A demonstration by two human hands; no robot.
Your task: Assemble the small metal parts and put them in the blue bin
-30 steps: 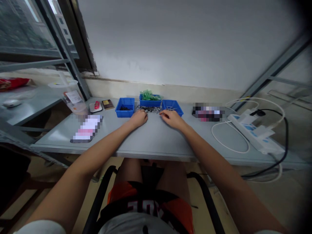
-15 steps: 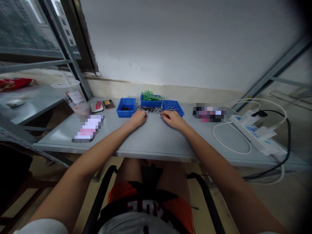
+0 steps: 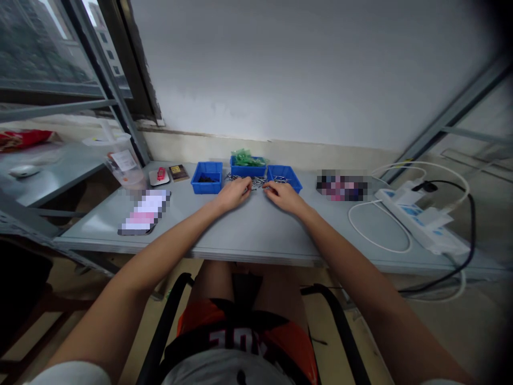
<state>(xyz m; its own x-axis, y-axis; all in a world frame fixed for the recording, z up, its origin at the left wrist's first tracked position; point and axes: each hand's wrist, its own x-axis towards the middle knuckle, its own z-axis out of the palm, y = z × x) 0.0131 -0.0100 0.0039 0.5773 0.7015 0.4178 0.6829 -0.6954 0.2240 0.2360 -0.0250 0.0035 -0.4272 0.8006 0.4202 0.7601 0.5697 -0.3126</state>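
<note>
Grey metal pins: loose heap of small grey metal pins (image 3: pixel 249 180) on the grey tabletop (image 3: pixel 256 230).
My left hand (image 3: pixel 233 194) and right hand (image 3: pixel 282 194) touch the heap's near edge, fingers curled; whether either grips a pin, I cannot tell. Three blue plastic bins (image 3: pixel 207 177) flank the heap.

Both bare forearms stretch forward from the lower corners of the view and converge toward twelve o'clock, the elbows wide apart and the wrists close together. The left hand (image 3: pixel 233 193) lies palm down, knuckles up, its fingers curled and reaching toward one o'clock. The right hand (image 3: pixel 282 195) lies palm down as well, its fingers bent and pointing toward eleven o'clock. The fingertips of the two hands are near each other but apart. Whether either hand pinches anything is too small to tell. Both wrists are straight, in line with the forearms.
</note>
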